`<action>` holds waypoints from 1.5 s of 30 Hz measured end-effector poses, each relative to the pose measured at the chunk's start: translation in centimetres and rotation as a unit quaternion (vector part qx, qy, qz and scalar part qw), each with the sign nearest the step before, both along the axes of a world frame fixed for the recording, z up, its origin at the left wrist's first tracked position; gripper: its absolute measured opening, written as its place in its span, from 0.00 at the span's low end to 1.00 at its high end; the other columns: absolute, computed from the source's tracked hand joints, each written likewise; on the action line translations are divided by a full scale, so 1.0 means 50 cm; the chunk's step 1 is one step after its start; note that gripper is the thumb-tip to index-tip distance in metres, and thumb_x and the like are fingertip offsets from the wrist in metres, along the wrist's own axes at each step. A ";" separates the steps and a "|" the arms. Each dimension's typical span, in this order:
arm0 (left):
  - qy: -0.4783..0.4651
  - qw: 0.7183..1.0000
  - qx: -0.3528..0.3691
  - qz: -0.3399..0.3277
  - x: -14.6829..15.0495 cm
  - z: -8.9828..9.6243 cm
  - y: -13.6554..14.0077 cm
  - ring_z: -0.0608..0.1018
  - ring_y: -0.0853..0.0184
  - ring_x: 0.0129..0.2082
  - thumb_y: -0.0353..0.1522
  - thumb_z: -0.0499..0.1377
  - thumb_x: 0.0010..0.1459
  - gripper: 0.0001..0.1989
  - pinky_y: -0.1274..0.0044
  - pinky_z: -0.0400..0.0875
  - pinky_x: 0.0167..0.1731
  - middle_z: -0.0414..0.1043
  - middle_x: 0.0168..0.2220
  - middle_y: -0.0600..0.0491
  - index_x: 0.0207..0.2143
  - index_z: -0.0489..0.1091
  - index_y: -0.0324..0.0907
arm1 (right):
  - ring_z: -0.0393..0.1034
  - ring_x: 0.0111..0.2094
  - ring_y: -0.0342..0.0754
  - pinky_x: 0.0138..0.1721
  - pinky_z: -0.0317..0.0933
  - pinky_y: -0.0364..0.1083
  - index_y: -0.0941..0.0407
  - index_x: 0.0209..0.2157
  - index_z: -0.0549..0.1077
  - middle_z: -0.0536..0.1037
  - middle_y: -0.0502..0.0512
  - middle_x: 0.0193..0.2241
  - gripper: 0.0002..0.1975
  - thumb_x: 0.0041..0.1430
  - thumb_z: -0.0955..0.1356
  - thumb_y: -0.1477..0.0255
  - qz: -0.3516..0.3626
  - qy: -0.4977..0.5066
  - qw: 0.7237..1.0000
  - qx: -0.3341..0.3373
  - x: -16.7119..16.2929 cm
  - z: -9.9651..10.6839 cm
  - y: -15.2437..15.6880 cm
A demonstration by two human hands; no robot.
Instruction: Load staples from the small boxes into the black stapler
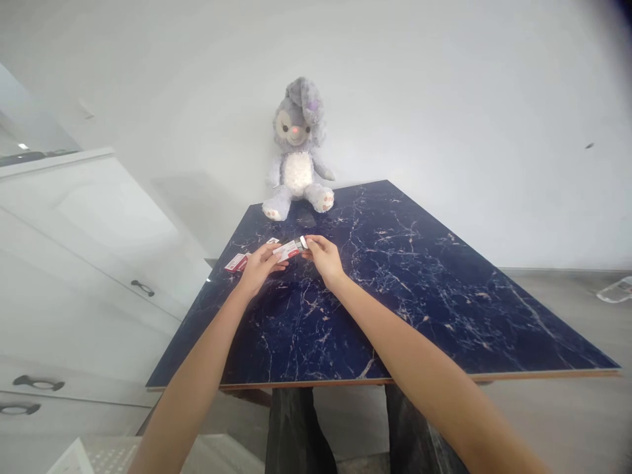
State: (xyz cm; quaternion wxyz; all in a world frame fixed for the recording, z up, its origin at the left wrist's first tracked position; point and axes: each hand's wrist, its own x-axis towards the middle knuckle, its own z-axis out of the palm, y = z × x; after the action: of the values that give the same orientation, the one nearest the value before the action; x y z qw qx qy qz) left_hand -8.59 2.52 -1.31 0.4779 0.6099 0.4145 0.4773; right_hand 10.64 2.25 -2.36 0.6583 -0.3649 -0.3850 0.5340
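Observation:
Above the dark blue marbled table (419, 296), both my hands meet around one small item. My left hand (257, 268) is closed on a small white-and-red box (287, 250), held tilted with its right end a little higher. From that end a small dark bottle with a white cap (303, 243) sticks out, partly inside the box. The fingertips of my right hand (323, 255) pinch the bottle at its cap. More red-and-white boxes (237, 262) lie on the table just left of my left hand, partly hidden by it.
A grey plush rabbit (297, 168) sits at the table's back edge against the wall. White cabinets (89, 263) with dark handles stand along the left. On the floor at far right lies a clear plastic object (616, 289).

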 end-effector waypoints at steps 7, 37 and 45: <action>0.011 1.000 0.015 0.007 -0.001 -0.001 0.001 0.83 0.64 0.35 0.39 0.66 0.56 0.20 0.70 0.80 0.39 0.78 0.47 0.46 0.49 0.70 0.42 | 0.78 0.36 0.48 0.38 0.73 0.46 0.56 0.40 0.77 0.83 0.55 0.37 0.15 0.58 0.70 0.60 -0.007 -0.092 0.994 0.059 0.001 0.002 -0.009; -0.014 0.999 -0.007 -0.046 0.004 0.006 -0.012 0.82 0.62 0.41 0.38 0.69 0.53 0.20 0.66 0.77 0.47 0.78 0.46 0.47 0.46 0.71 0.41 | 0.76 0.33 0.47 0.39 0.70 0.46 0.53 0.36 0.77 0.82 0.52 0.33 0.10 0.59 0.68 0.63 -0.052 -0.168 0.983 0.042 0.010 0.002 -0.021; -0.040 0.997 -0.037 -0.047 0.010 0.001 -0.013 0.82 0.62 0.38 0.37 0.70 0.51 0.20 0.65 0.77 0.47 0.79 0.43 0.48 0.45 0.71 0.42 | 0.76 0.32 0.46 0.39 0.69 0.45 0.53 0.38 0.78 0.82 0.51 0.32 0.11 0.61 0.66 0.63 -0.036 -0.183 0.981 0.044 0.007 -0.009 -0.016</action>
State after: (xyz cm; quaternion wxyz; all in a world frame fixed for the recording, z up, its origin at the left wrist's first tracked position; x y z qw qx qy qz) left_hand -8.11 1.87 -1.28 0.5381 0.5915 0.3829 0.4625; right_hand 11.01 1.44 -2.82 0.6108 -0.4409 -0.5087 0.4169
